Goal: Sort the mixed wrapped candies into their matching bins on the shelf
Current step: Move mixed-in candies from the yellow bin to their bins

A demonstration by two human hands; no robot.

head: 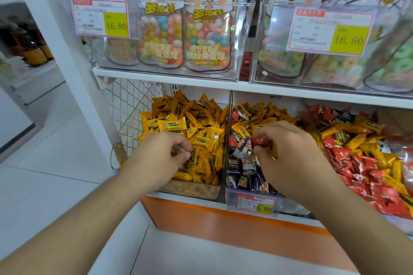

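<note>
My left hand point(165, 152), fingers curled, rests among yellow wrapped candies point(201, 127) in the left bin point(192, 192); whether it pinches one I cannot tell. My right hand point(288, 152) pinches a red candy point(259, 142) above the middle bin point(250, 196) of mixed yellow, red and dark-blue wrappers.

Bright, even light fills the scene with only faint shadows. Glare streaks the clear upper bins point(169, 35) and the far-right price label point(328, 29) (its small print unreadable). Wide-angle distortion bends the shelf edges, and the left aisle blurs.
</note>
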